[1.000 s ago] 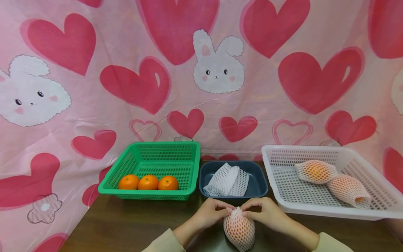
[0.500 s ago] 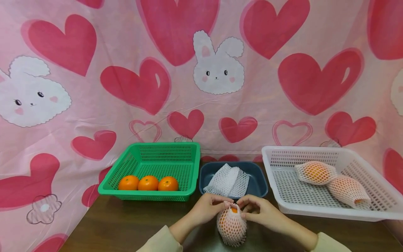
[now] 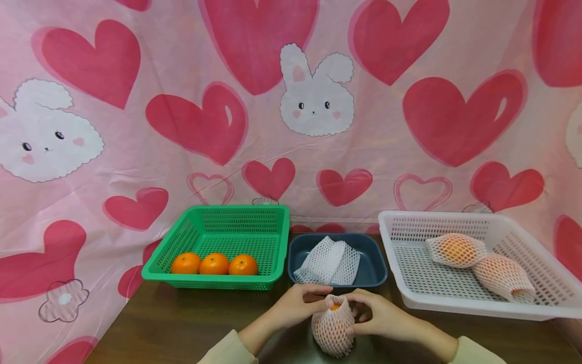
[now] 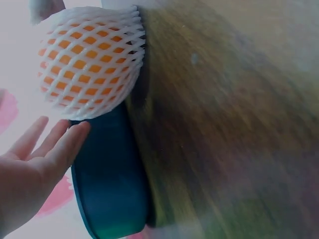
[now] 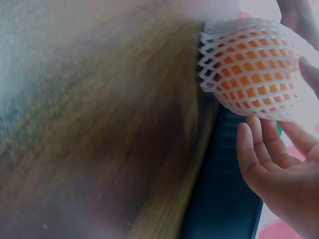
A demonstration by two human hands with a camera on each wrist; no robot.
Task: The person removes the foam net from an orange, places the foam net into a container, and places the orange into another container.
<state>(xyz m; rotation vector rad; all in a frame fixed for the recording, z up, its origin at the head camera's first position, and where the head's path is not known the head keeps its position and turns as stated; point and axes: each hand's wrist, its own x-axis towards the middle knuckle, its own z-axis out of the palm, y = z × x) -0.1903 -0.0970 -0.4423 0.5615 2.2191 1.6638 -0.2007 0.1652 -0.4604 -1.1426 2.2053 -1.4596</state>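
Note:
An orange in a pale pink foam net sleeve (image 3: 333,331) stands upright between the hands at the table's front. Some orange peel shows through the sleeve's open top. My left hand (image 3: 297,307) pinches the top rim from the left, thumb on the mesh. From the right, my right hand (image 3: 379,314) holds the upper side, with its thumb in front and fingers curled behind. In the right wrist view, fingertips of the right hand (image 5: 279,154) meet the mesh, and the sleeve's lower end hangs past the fruit. The left wrist view shows the left hand's fingers (image 4: 55,142) beside the sleeve.
Behind the hands, a dark blue tray (image 3: 373,277) holds white foam net sleeves (image 3: 328,260). A green basket (image 3: 213,278) at left contains three oranges (image 3: 214,264). The white basket (image 3: 454,302) at right has two net-sleeved oranges (image 3: 456,249). A heart-patterned cloth (image 3: 313,151) hangs behind.
The sleeved orange has shifted left and tilted more upright, and its gathered top has opened to show peel. My right hand has moved from pinching the top to holding the side.

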